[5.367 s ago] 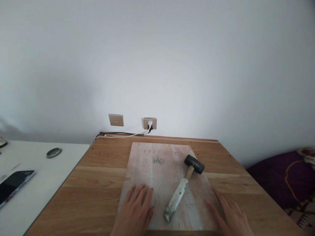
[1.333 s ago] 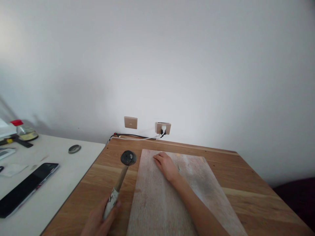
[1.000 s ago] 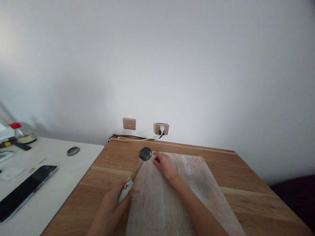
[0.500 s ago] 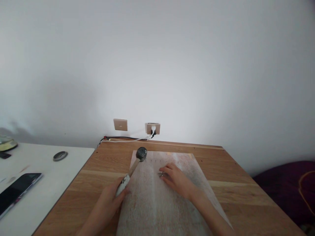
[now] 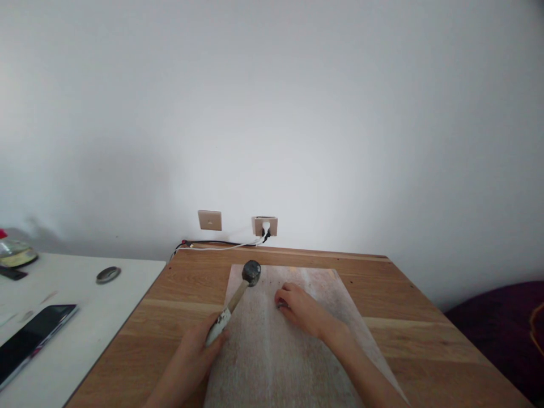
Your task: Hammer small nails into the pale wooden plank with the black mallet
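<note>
My left hand (image 5: 198,348) grips the paint-stained wooden handle of a hammer (image 5: 238,294), whose black head is raised over the far left part of a pale wooden board (image 5: 272,362). The board lies on a brown wooden table (image 5: 170,294). My right hand (image 5: 300,309) rests on the board's middle, fingers curled over small metal nails (image 5: 281,306) that are mostly hidden beneath them.
A white table (image 5: 72,334) adjoins on the left with a black phone (image 5: 32,340), a round metal lid (image 5: 107,275) and a glass dish (image 5: 15,255). Wall sockets (image 5: 266,225) with cables sit behind the table. A dark purple cushion (image 5: 501,328) lies at the right.
Both hands lay flat on the board with the hammer between them. My left hand has since picked up the hammer and raised it; my right hand reached the nails and drew them nearer.
</note>
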`<state>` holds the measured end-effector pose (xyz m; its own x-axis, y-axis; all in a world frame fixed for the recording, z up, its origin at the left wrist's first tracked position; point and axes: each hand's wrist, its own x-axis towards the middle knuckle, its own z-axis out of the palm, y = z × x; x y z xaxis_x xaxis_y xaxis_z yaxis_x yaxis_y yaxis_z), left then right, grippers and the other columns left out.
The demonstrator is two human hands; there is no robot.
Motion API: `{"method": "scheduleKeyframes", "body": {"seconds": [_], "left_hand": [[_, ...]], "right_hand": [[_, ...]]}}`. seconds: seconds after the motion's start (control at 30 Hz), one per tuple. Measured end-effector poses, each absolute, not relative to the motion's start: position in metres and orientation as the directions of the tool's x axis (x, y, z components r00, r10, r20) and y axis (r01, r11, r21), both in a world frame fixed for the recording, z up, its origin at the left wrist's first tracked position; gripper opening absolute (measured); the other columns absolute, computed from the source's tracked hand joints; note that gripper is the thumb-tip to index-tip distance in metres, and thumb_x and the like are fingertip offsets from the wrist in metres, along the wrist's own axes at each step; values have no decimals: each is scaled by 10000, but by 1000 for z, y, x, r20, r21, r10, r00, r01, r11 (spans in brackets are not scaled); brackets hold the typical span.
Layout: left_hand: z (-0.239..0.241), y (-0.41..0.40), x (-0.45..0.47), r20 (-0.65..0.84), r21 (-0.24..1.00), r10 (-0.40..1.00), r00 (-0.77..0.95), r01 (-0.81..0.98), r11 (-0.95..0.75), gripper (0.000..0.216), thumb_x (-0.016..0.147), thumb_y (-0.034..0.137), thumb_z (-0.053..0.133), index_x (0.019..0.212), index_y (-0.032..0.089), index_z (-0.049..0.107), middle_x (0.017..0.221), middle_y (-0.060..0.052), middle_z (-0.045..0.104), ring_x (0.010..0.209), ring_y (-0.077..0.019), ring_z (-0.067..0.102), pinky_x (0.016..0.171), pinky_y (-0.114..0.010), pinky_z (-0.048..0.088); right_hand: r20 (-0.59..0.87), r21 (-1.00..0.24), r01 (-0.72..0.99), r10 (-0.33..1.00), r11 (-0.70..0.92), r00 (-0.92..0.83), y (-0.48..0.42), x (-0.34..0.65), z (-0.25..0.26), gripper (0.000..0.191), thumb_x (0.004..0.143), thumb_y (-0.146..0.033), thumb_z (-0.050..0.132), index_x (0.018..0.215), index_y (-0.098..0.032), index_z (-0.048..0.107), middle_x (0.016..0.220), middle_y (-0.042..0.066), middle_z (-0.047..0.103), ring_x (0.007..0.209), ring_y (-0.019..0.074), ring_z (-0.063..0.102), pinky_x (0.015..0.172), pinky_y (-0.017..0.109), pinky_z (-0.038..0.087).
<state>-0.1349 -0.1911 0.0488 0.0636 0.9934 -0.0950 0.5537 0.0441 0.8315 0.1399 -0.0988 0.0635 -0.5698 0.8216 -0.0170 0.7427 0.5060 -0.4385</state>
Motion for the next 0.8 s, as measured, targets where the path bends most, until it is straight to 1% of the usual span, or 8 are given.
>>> {"method": "scheduleKeyframes", "body": {"seconds": [0.2,0.33,0.43,0.53,0.63,0.67,0.73,0.8], "left_hand": [[50,-190,-136,-83,838,995,51,544,43,395,879,441,532,1122,190,717,1089,-74,769,1048,-289,695,918,-311,515],[50,-193,-134,-55,861,998,0,507,48,431,853,481,562,1120,183,720,969,-79,776,1011,-301,701,886,-334,536],[50,-194,-133,-53,876,997,-57,477,74,476,848,533,572,1134,178,709,802,-64,754,890,-293,709,766,-319,554],[49,-194,-132,-100,887,991,-91,443,131,548,848,585,565,1172,159,686,690,-45,710,724,-262,691,648,-293,535],[47,-196,-132,-148,895,986,-79,413,167,594,841,616,566,1189,146,667,643,-23,678,567,-214,627,561,-271,498],[45,-197,-133,-162,896,984,-70,407,176,598,839,620,568,1187,143,666,628,-16,667,536,-202,606,546,-267,490],[41,-199,-134,-188,896,981,-52,399,193,598,838,624,568,1175,141,670,605,-6,651,515,-193,588,543,-265,487],[36,-200,-134,-196,896,979,-50,396,200,590,834,627,570,1157,146,682,627,-14,663,553,-204,608,575,-272,501]], "right_hand": [[-47,-505,698,791,508,-610,-77,146,57,192,739,-52,664,852,-182,747,919,40,690,825,164,644,766,242,474],[-1,-544,669,797,507,-604,-68,145,58,172,809,-94,634,909,-182,743,853,13,727,784,151,666,725,223,486],[63,-525,696,838,490,-542,-60,134,59,221,900,-124,549,993,-159,746,930,62,751,848,177,679,783,265,496],[96,-486,729,859,482,-503,-51,118,57,247,930,-98,520,1007,-139,751,1030,109,741,974,198,674,896,306,485],[65,-447,754,858,482,-510,-44,102,54,149,960,-159,578,979,-140,724,1025,83,727,982,197,675,928,370,511],[52,-436,760,856,482,-514,-43,99,53,130,968,-217,604,998,-144,708,1039,69,718,977,196,676,919,394,528],[36,-424,766,854,483,-518,-40,94,50,201,969,-322,633,1075,-157,676,1095,56,699,981,199,676,892,423,556],[40,-427,765,856,481,-516,-39,92,48,252,969,-356,635,1130,-163,658,1142,62,684,996,203,673,880,423,566]]}}
